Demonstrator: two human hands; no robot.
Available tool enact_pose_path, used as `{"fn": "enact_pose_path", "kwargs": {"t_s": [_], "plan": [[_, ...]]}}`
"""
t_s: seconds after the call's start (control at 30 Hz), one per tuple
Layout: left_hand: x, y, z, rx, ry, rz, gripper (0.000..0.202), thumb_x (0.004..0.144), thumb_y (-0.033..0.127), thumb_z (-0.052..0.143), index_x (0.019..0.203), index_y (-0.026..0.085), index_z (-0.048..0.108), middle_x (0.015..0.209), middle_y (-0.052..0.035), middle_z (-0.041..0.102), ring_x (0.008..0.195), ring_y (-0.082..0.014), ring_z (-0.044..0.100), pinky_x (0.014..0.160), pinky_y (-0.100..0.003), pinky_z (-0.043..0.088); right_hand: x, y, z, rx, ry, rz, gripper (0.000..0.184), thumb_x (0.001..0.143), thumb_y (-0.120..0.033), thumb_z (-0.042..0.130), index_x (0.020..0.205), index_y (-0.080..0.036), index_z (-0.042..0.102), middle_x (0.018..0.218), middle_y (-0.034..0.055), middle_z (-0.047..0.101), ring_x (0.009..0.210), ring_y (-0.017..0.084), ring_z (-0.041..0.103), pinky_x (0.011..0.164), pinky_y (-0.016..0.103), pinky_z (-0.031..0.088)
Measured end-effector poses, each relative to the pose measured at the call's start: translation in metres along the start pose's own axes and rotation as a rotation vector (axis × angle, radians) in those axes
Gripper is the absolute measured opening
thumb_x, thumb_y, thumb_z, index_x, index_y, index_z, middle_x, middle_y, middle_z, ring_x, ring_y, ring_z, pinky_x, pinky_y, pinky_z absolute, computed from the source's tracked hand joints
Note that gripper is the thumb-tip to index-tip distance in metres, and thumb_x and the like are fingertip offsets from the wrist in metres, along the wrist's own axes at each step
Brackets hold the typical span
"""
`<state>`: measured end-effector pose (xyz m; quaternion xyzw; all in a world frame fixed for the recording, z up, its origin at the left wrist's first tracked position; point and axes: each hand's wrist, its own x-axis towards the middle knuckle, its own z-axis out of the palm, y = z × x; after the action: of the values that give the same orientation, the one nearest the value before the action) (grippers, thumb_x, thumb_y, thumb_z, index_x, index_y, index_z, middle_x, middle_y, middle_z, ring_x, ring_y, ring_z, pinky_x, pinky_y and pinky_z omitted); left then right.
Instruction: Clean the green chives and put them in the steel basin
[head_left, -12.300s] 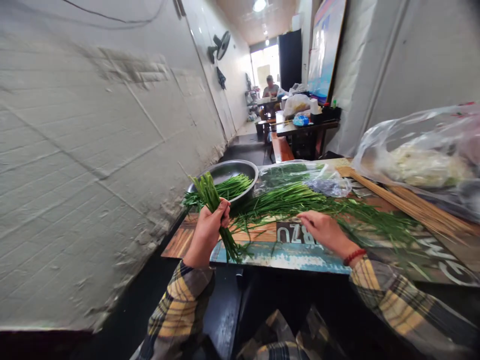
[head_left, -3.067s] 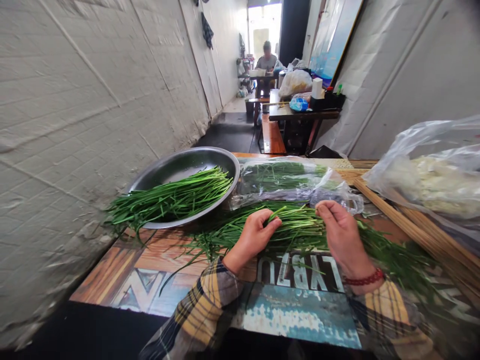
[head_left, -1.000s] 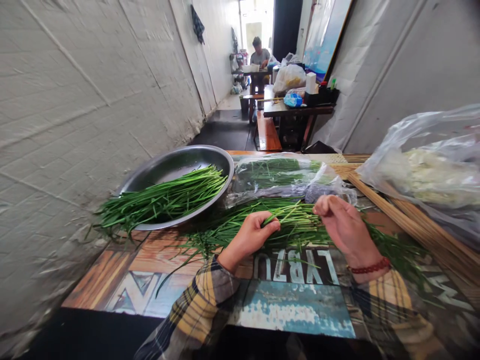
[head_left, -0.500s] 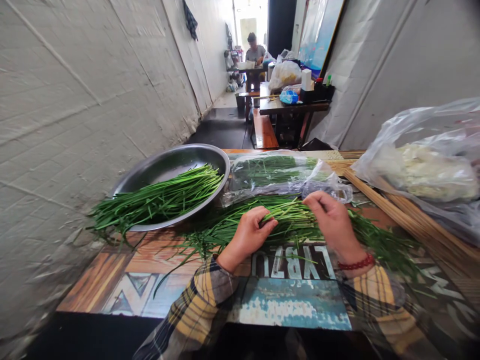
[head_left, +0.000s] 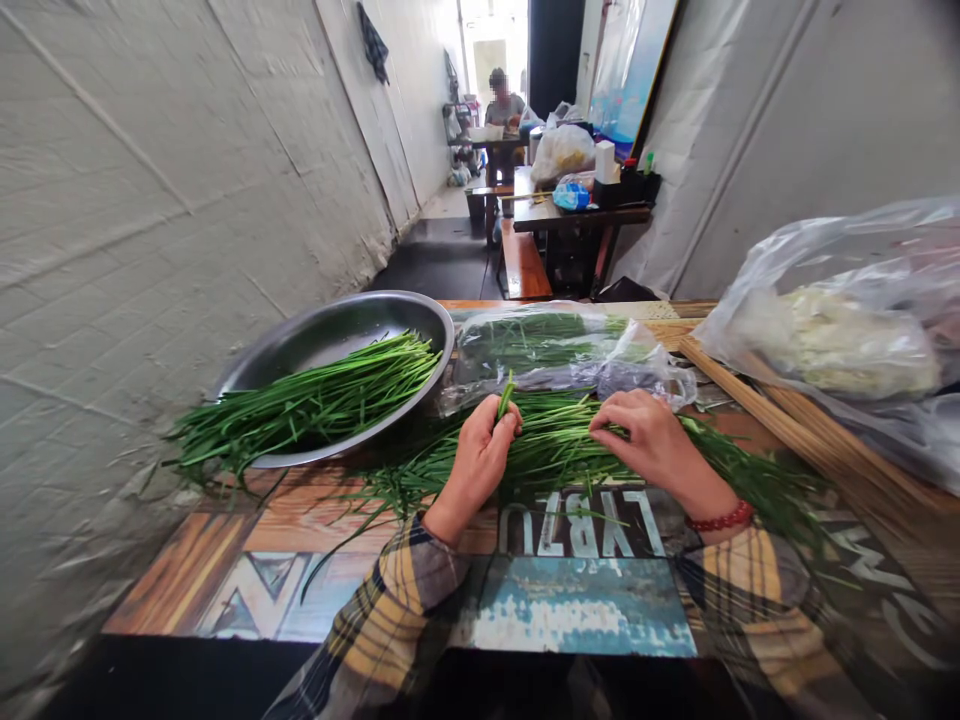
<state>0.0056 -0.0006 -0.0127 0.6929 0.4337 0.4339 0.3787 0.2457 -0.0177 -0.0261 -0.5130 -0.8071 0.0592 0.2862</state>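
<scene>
A loose heap of green chives (head_left: 570, 440) lies across the painted table (head_left: 585, 610) in front of me. My left hand (head_left: 480, 455) is closed round a few chive stalks, whose cut ends stick up above my fingers. My right hand (head_left: 649, 445) rests on the heap with its fingers curled, pinching at the stalks. A round metal basin (head_left: 330, 335) at the left holds a sorted bundle of chives (head_left: 307, 405) that hangs over its near rim.
A clear bag of chives (head_left: 555, 350) lies behind the heap. A bundle of bamboo skewers (head_left: 810, 430) and a large plastic bag of pale food (head_left: 840, 330) sit at the right. A white wall runs close on the left. A person sits at a far table (head_left: 502, 105).
My left hand has lifted a few stalks upright out of the heap. My right hand has shifted slightly left along the heap. Earlier, I laid a held bunch in the basin.
</scene>
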Motion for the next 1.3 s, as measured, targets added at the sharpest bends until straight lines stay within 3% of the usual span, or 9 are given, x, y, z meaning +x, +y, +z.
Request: {"fn": "enact_pose_path", "kwargs": {"t_s": [0.2,0.37,0.53,0.73,0.9,0.97,1.03,1.1,1.3], "plan": [[-0.002,0.002,0.004,0.037,0.026,-0.017,0.015,0.087,0.024,0.051,0.086,0.017,0.064,0.078,-0.0009,0.062,0.075,-0.0141,0.055,0.071,-0.025,0.042,0.004,-0.017,-0.001,0.331,0.126,0.068,0.018,0.091,-0.031,0.050,0.080,-0.021,0.060,0.079,0.0024,0.064,0.076,0.018,0.058,0.073,0.031,0.045],[-0.002,0.001,0.006,0.055,-0.124,0.034,0.018,0.084,0.031,0.060,0.083,0.015,0.070,0.077,-0.0025,0.063,0.077,-0.0156,0.057,0.072,-0.026,0.041,0.004,-0.025,0.006,0.449,0.135,0.138,0.018,0.089,-0.034,0.054,0.078,-0.021,0.060,0.076,0.0007,0.063,0.073,0.017,0.058,0.069,0.030,0.046],[-0.001,0.000,0.006,0.087,-0.145,0.057,0.027,0.084,0.030,0.060,0.062,0.014,0.058,0.063,0.0020,0.048,0.064,-0.0115,0.046,0.062,-0.024,0.034,0.004,-0.026,0.013,0.402,0.164,0.082,0.016,0.090,-0.031,0.053,0.081,-0.022,0.061,0.079,0.0016,0.064,0.077,0.018,0.060,0.074,0.033,0.047],[-0.002,0.003,0.007,0.083,-0.174,0.044,0.027,0.083,0.025,0.060,0.060,0.014,0.053,0.061,0.0033,0.044,0.063,-0.0107,0.043,0.061,-0.024,0.031,0.006,-0.035,0.018,0.300,0.255,-0.054,0.006,0.085,-0.030,0.063,0.087,-0.025,0.066,0.090,0.0042,0.068,0.090,0.022,0.060,0.084,0.040,0.044],[-0.001,0.000,0.006,0.104,-0.161,0.045,0.025,0.084,0.024,0.058,0.061,0.014,0.054,0.062,0.0029,0.046,0.064,-0.0111,0.044,0.063,-0.024,0.032,0.003,-0.024,0.012,0.576,0.457,0.227,0.016,0.089,-0.036,0.057,0.081,-0.022,0.059,0.083,0.0034,0.061,0.081,0.019,0.056,0.077,0.034,0.045],[-0.001,0.000,0.006,0.116,-0.148,0.041,0.025,0.084,0.024,0.057,0.061,0.014,0.054,0.062,0.0030,0.046,0.064,-0.0110,0.044,0.063,-0.024,0.032,0.000,-0.018,0.004,0.739,0.416,0.219,0.019,0.090,-0.037,0.056,0.079,-0.022,0.059,0.080,0.0030,0.059,0.078,0.019,0.055,0.074,0.033,0.045],[-0.001,-0.001,0.006,0.123,-0.137,0.039,0.025,0.084,0.025,0.057,0.061,0.015,0.053,0.062,0.0031,0.046,0.064,-0.0109,0.043,0.063,-0.024,0.032,-0.002,-0.017,-0.005,0.833,0.246,0.085,0.024,0.090,-0.037,0.055,0.071,-0.022,0.060,0.079,0.0037,0.059,0.077,0.019,0.056,0.072,0.034,0.046],[-0.001,-0.001,0.006,0.121,-0.135,0.046,0.025,0.083,0.025,0.057,0.061,0.015,0.053,0.062,0.0031,0.046,0.063,-0.0109,0.043,0.063,-0.024,0.032,-0.002,-0.020,-0.011,0.802,0.130,-0.029,0.024,0.089,-0.035,0.056,0.071,-0.022,0.064,0.083,0.0046,0.062,0.080,0.020,0.058,0.074,0.035,0.047],[-0.001,-0.002,0.008,0.112,-0.158,0.059,0.020,0.081,0.025,0.062,0.064,0.015,0.058,0.062,0.0028,0.047,0.062,-0.0111,0.043,0.061,-0.024,0.032,0.003,-0.028,-0.001,0.300,0.224,-0.082,0.017,0.090,-0.030,0.056,0.102,-0.028,0.068,0.102,0.0051,0.067,0.100,0.023,0.059,0.090,0.042,0.044]]}}
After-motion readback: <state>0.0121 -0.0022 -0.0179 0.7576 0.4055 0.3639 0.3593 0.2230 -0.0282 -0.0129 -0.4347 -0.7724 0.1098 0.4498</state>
